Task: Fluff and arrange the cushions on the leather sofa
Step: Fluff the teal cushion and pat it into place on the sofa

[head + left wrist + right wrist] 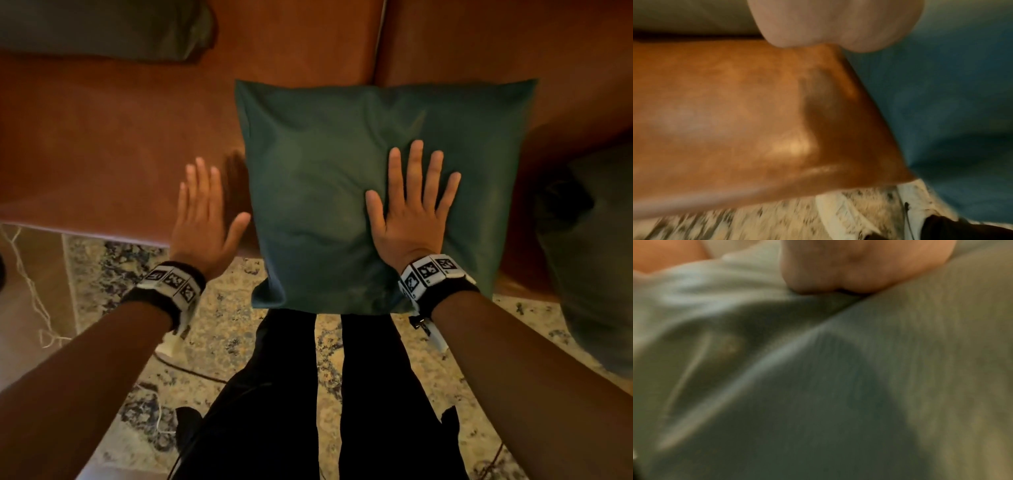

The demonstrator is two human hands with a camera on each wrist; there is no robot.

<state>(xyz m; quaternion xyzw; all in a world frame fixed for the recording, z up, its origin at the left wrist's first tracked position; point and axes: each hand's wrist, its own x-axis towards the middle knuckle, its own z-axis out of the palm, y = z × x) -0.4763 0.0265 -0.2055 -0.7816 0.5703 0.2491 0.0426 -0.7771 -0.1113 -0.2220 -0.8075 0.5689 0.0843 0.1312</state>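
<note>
Fingers (416, 161) of my right hand (412, 219) spread flat, pressing square dark-green fabric cushion (325, 164); nothing gripped. My left hand (202, 219) also flat-fingered, just beside cushion's left edge, apart from it. Cushion lies on tan leather sofa seat (113, 144), near edge overhanging front. I judge it light, soft, dents under palm; fabric may slide on leather. Best hold: both side edges.

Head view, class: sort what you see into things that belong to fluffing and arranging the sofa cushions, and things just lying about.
Part of the job:
middle cushion, under the flat right hand
left hand, open beside it
far-left cushion
right-edge cushion
sofa

Just lying about:
rug
cord on the floor
</note>
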